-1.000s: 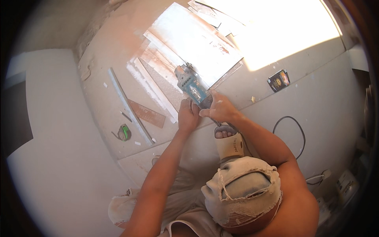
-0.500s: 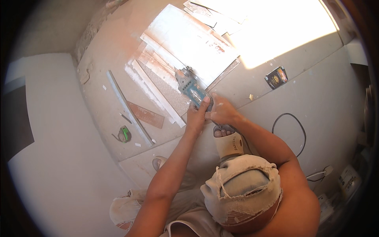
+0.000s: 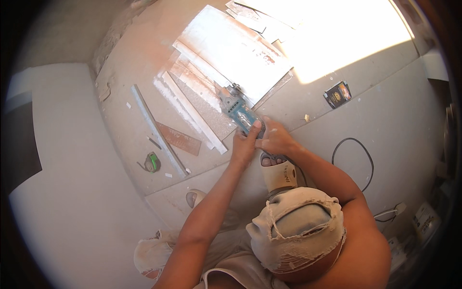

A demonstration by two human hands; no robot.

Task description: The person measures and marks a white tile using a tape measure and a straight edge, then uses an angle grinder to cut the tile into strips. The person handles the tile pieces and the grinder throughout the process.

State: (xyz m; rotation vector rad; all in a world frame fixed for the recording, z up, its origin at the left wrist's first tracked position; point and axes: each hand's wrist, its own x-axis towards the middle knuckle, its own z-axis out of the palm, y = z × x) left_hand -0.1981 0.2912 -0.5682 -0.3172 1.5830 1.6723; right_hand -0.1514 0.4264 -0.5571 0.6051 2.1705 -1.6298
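Both hands grip an angle grinder [image 3: 242, 113] with a teal body and a grey metal head. My left hand [image 3: 245, 144] wraps its side, thumb along the top. Around the rear end closes my right hand [image 3: 275, 138]. The grinder's head sits at the near left edge of a large pale tile [image 3: 240, 50], beside a narrow strip [image 3: 202, 62] lying along that edge. Its disc is hard to make out. Reddish dust covers the strip and the floor beyond it.
Left of the grinder lie a long white strip [image 3: 192, 111], a metal straightedge [image 3: 159, 130], a brown tile piece [image 3: 178, 138] and a green tape measure [image 3: 152, 163]. A black box [image 3: 337, 95] and a looped cable [image 3: 370, 161] are on the right. My sandalled foot [image 3: 279, 174] is close behind the grinder.
The grinder and both hands have shifted slightly right and toward me along the tile's edge. The grip stays the same.
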